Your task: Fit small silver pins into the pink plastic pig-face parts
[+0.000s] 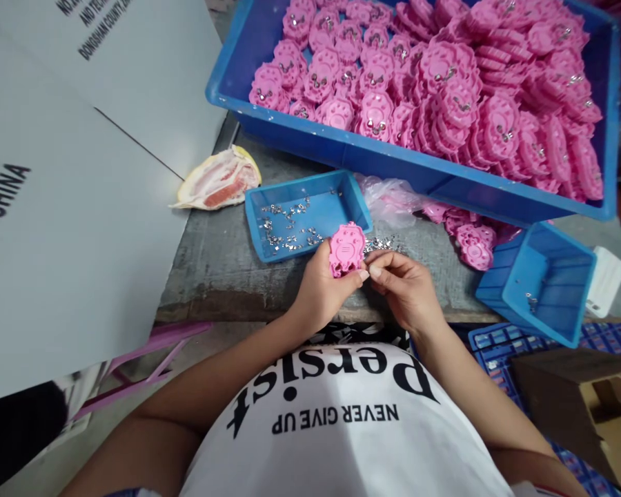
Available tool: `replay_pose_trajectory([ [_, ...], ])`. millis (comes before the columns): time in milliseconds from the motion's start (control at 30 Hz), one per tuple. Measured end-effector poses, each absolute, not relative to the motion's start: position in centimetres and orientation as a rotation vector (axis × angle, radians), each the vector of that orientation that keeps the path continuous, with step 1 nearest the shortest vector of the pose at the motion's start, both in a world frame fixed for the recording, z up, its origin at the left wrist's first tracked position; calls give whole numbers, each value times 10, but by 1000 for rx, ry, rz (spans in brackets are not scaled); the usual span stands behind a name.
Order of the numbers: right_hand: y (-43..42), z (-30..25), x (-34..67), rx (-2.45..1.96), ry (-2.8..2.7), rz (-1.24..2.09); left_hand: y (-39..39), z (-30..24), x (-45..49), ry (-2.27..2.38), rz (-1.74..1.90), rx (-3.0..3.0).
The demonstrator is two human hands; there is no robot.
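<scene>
My left hand grips a pink plastic piece with a scalloped edge, held upright above the table's front edge. Close beside it, my right hand is closed in a pinch, its thumb and forefinger pressed together near the piece's lower right corner. Whatever sits between those fingertips is too small to make out. Just behind my hands lies a loose scatter of small shiny metal parts. A shallow blue tray behind my left hand holds more of these metal bits.
A large blue bin full of pink pieces stands at the back. Pink pieces and a clear plastic bag lie before it. A small blue box stands right, a fruit peel left. Grey printed board fills the left side.
</scene>
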State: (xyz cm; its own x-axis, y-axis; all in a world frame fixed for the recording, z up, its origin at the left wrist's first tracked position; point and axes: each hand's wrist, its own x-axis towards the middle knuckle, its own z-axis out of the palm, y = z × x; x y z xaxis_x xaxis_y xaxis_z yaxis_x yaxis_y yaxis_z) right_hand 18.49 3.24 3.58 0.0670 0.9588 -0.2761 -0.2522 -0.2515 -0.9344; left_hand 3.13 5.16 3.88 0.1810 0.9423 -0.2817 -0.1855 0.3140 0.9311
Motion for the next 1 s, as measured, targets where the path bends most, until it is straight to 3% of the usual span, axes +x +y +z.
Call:
replay_pose_trajectory([
  [233,35,36,197,-1332,-993,1219,52,45,29,1126,969,885],
  [467,35,36,193,-1302,-1193,1254,52,39,27,1117,950,941],
  [767,38,35,189,-1287,-1088,1064,51,37,25,703,923,548],
  [1000,31,35,174,-1293,-1073,1096,44,35,17,628,992,601],
])
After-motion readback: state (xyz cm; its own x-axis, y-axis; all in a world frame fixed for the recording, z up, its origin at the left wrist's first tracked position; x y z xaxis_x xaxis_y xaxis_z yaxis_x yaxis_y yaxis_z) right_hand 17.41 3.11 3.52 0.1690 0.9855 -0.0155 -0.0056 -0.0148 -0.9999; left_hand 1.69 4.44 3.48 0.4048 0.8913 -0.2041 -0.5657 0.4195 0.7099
